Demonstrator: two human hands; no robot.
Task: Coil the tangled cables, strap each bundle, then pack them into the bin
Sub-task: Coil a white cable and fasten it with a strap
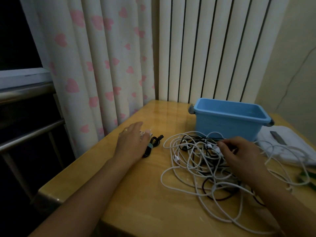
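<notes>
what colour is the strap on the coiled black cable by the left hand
Pale teal strap, seen in the head view.

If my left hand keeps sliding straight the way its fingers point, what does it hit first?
Probably nothing: the left hand points past the strapped black bundle across bare table toward the curtain.
</notes>
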